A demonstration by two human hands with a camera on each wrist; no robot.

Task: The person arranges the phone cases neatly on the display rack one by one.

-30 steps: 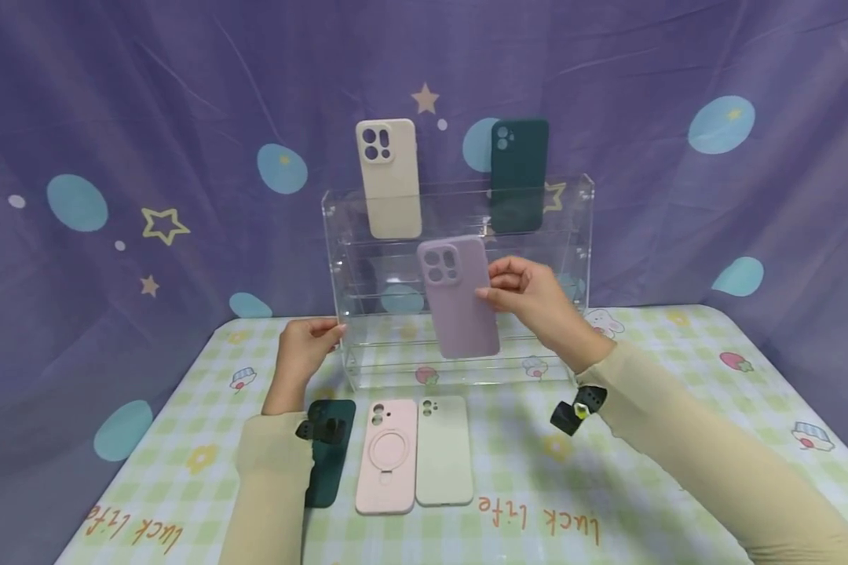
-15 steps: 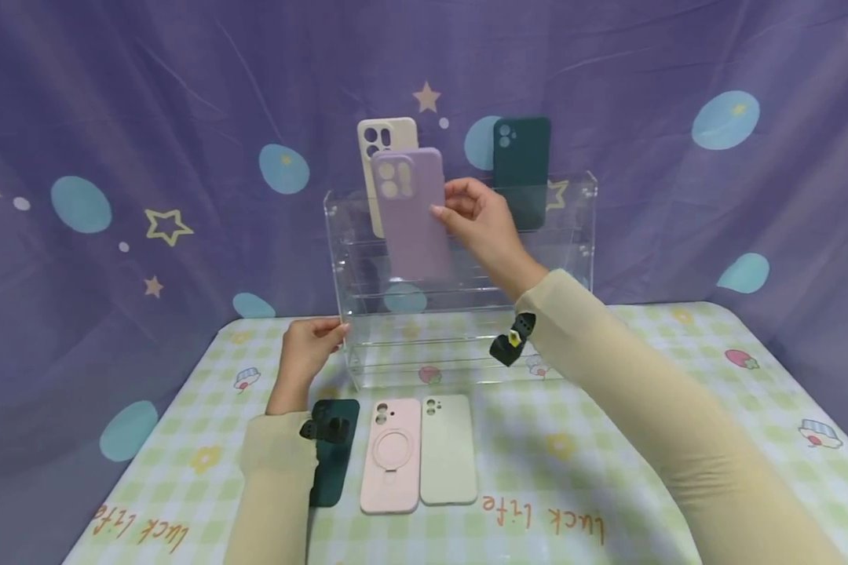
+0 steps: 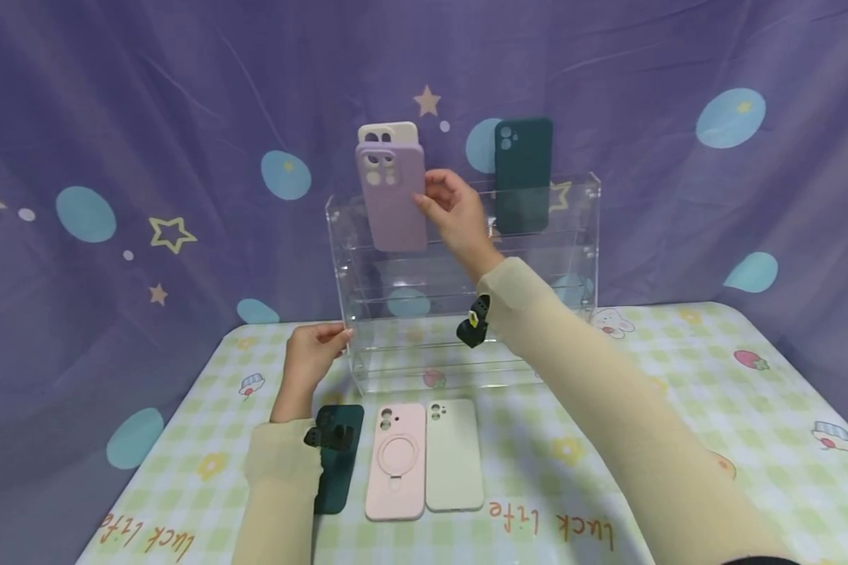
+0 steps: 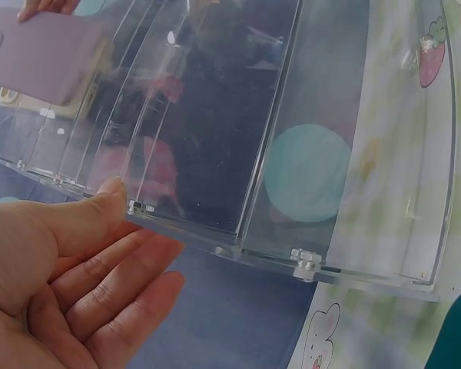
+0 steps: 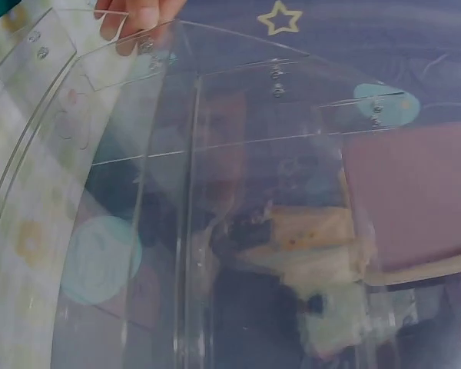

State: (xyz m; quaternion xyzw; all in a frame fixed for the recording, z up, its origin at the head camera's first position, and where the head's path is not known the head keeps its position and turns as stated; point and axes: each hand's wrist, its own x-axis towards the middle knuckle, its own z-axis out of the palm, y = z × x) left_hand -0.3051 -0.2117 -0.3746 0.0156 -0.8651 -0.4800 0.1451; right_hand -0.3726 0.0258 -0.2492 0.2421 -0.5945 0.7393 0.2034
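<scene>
A lilac phone case (image 3: 396, 204) is pinched at its right edge by my right hand (image 3: 459, 216), upright at the upper left of the clear acrylic display rack (image 3: 466, 306). Behind it a cream phone case (image 3: 403, 130) shows only its top edge and part of its camera cutout. My left hand (image 3: 311, 357) holds the left side panel of the rack; in the left wrist view the thumb (image 4: 107, 204) lies on that panel's edge. A dark green phone case (image 3: 523, 176) stands at the rack's upper right.
On the checked tablecloth (image 3: 572, 486) before the rack lie a pink phone case (image 3: 397, 490) with a ring and a pale green phone case (image 3: 455, 463). Another dark green phone case (image 3: 339, 479) is partly covered by the left wrist. A purple curtain (image 3: 184, 94) hangs behind.
My right hand has carried the lilac case up and left, from in front of the rack's middle to overlap the cream case. The left hand has stayed on the rack's side.
</scene>
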